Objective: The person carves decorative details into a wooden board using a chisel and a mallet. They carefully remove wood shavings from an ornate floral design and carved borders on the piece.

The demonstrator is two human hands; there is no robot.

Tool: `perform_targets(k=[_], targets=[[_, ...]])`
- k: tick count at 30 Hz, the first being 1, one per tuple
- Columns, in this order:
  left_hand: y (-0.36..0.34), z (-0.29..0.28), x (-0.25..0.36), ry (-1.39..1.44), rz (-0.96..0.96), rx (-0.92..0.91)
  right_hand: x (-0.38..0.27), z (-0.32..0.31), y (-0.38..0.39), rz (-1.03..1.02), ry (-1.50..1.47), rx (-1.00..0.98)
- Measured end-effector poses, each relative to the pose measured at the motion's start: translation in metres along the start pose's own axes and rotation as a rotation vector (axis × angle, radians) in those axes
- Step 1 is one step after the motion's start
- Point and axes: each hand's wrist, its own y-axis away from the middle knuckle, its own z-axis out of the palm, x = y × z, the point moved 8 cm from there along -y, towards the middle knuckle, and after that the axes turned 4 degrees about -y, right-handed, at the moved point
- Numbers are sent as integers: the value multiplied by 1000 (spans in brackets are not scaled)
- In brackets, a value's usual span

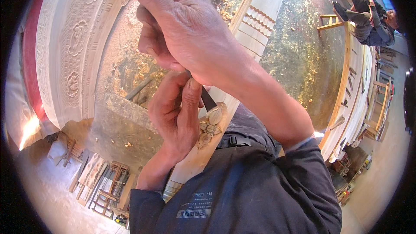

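Observation:
A long pale wooden board (190, 167) runs up across my lap, carved with a flower (210, 128) and petals. My left hand (177, 110) is closed round the dark metal blade of a carving chisel (208, 99), thumb along it. The blade's end rests on or just above the upper petal. My right hand (190, 30) is closed above the left, at the upper end of the chisel; its fingers and palm hide the handle. Farther along the board are bands of carved scallops (258, 21).
A large carved pale panel (69, 56) stands at left. Wood shavings (149, 89) litter the floor. Several tools lie on a long workbench (342, 99) at right, with a seated person (375, 24) beyond. Wooden frames (110, 186) stand at lower left.

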Motion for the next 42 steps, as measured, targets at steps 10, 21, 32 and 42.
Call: perform_targets(k=[10,21,32,42], targets=[[-2,-2,-10,-44,-61,31,12,-5,-6,-55,32,25],[-3,-2,-10,-84,-44,30,14,-6,-8,-105,24,18],[-4,-2,-10,-164,-70,47,30,-8,-12,-47,-123,-21],[-3,-3,-21,-176,-158,-5,53,-16,-17,158,-318,-1]])
